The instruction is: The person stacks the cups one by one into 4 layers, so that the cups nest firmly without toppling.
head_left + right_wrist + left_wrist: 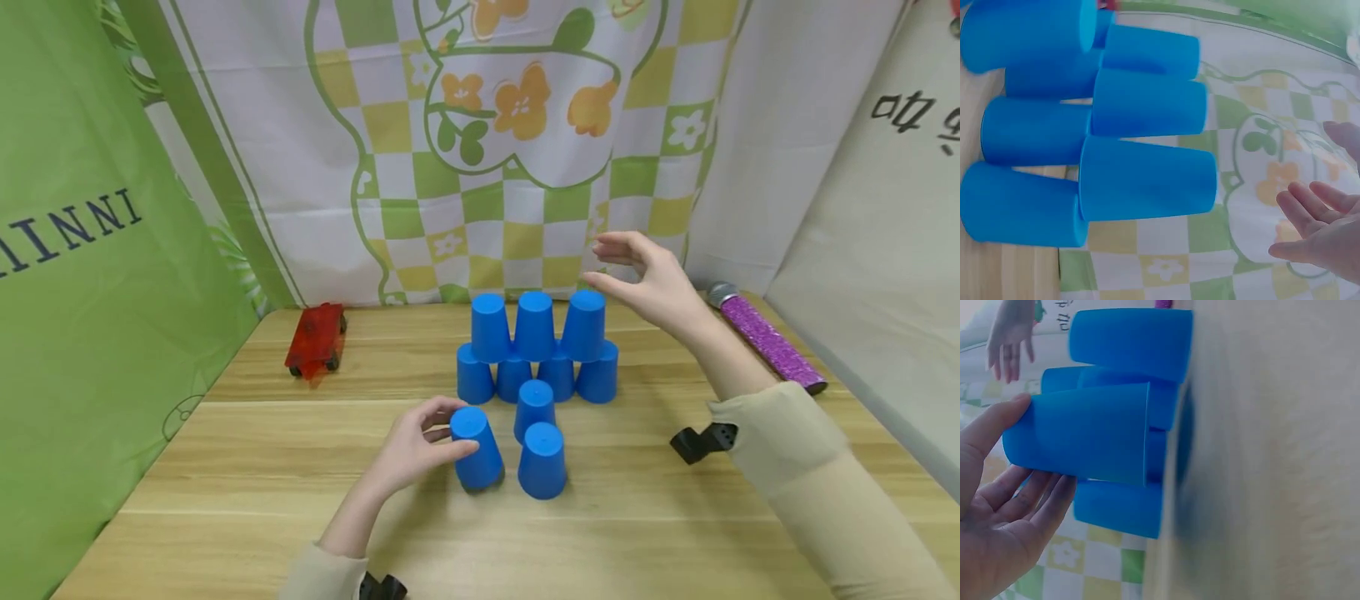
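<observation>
My left hand (420,446) pinches an upside-down blue cup (480,454) between thumb and fingers, close over the table and slightly tilted. To its right stand two more upturned cups, a nearer one (542,467) and one just behind it (535,408). Farther back is a stack of blue cups: a bottom row (475,375) of several, with three on top, the rightmost top cup (1147,180) being nearest my right hand. That right hand (648,279) hovers above and to the right of the stack, fingers apart and holding nothing.
A red toy car (318,337) sits at the back left of the wooden table (300,475). At the right lies a microphone (772,342) with a glittery purple handle, beside my right forearm. A patterned curtain (495,225) hangs right behind the stack.
</observation>
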The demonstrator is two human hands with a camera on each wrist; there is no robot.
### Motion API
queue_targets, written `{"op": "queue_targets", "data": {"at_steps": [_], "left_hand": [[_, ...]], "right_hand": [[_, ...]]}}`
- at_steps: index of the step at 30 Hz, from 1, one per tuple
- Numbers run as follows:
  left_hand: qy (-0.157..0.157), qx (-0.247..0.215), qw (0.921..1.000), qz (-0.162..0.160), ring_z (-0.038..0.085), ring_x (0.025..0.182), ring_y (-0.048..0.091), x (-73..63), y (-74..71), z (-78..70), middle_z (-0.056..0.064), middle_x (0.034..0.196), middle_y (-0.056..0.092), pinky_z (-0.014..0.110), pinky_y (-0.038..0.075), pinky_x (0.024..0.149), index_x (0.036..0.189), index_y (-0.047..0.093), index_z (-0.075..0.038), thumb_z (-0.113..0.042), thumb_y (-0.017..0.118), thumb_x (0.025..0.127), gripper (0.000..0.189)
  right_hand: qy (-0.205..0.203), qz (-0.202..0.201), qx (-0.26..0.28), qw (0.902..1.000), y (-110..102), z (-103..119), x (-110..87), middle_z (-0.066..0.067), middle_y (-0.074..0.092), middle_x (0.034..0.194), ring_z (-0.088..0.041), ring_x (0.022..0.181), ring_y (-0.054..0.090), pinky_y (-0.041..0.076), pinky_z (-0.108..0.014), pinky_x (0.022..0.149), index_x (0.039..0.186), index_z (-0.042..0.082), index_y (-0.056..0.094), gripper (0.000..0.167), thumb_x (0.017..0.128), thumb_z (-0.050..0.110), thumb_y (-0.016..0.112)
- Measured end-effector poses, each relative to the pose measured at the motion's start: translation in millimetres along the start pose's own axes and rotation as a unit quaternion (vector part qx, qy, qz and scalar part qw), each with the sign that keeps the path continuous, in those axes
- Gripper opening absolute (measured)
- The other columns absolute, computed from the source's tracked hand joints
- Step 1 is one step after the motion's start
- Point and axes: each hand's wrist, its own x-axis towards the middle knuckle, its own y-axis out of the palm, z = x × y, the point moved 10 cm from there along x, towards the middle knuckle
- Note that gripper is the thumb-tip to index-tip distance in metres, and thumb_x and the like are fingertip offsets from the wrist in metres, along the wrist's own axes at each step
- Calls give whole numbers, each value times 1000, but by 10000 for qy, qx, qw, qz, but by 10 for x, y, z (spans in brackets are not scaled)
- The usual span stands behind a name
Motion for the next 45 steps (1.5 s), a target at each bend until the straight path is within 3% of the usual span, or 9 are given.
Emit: {"op": "queue_targets", "data": {"at_steps": [3, 7, 13, 17, 20, 25, 31, 36, 45], "left_hand": [[73, 16, 9992, -388, 27, 113, 59, -9, -176, -129, 9, 119, 62, 43, 50, 96, 119, 59, -11, -26, 76, 79, 46], [240, 28, 9968, -765, 26, 111, 61, -5, -380, -367, 10, 118, 63, 43, 51, 95, 119, 59, -11, -25, 76, 80, 45], [480, 144, 9946, -909, 26, 112, 60, 59, -559, -692, 11, 120, 62, 43, 50, 95, 121, 57, -11, -24, 75, 81, 46], [625, 279, 9930, -958, 26, 110, 61, 157, -632, -882, 11, 119, 63, 43, 51, 94, 121, 57, -9, -23, 74, 82, 44], [730, 465, 9912, -998, 26, 109, 62, 262, -685, -1033, 11, 117, 63, 42, 52, 94, 121, 58, -8, -24, 73, 83, 44], [878, 806, 9868, -1092, 25, 108, 63, 425, -767, -1265, 10, 116, 64, 41, 53, 91, 122, 58, -10, -29, 72, 83, 45], [945, 908, 9843, -1180, 24, 108, 62, 626, -806, -1448, 8, 117, 63, 42, 53, 91, 122, 58, -10, -32, 72, 83, 47], [887, 1043, 9818, -1317, 23, 108, 62, 772, -828, -1529, 8, 116, 64, 40, 54, 89, 122, 58, -11, -35, 73, 82, 49], [953, 1039, 9809, -1338, 24, 106, 63, 1015, -772, -1625, 10, 118, 64, 37, 53, 90, 121, 58, -7, -32, 73, 82, 49]], "right_hand": [[95, -120, 414, 9990, -54, -26, -161, -13, 52, 134, -22, 126, 50, 44, -33, 104, 137, 9, 42, 54, 91, 31, 61], [45, -243, 951, 9952, -51, -39, -383, -9, 54, 132, -7, 118, 53, 45, -10, 92, 138, 7, 42, 50, 94, 27, 57], [129, -116, 1341, 9908, 128, -110, -654, -5, 57, 127, 4, 110, 54, 46, -8, 89, 136, 2, 42, 47, 96, 24, 54], [445, 225, 1260, 9908, 356, -181, -773, -15, 54, 132, -14, 120, 54, 43, -6, 90, 136, 1, 42, 49, 96, 27, 54], [587, 497, 1092, 9910, 516, -224, -858, -18, 52, 133, -31, 124, 50, 45, -11, 94, 135, 1, 42, 49, 95, 27, 55], [550, 712, 1007, 9908, 695, -281, -965, -21, 55, 129, -36, 120, 53, 48, -36, 98, 131, -2, 45, 45, 94, 22, 58], [505, 828, 1078, 9894, 826, -315, -1071, -23, 56, 126, -38, 118, 54, 48, -40, 98, 129, -4, 47, 44, 93, 17, 60], [539, 927, 1029, 9889, 926, -343, -1146, -23, 57, 125, -38, 118, 55, 45, -48, 100, 126, -4, 48, 44, 90, 17, 63], [309, 1372, 841, 9865, 1173, -373, -1265, -25, 59, 120, -38, 110, 59, 50, -50, 94, 122, -6, 52, 51, 83, 21, 72]]}}
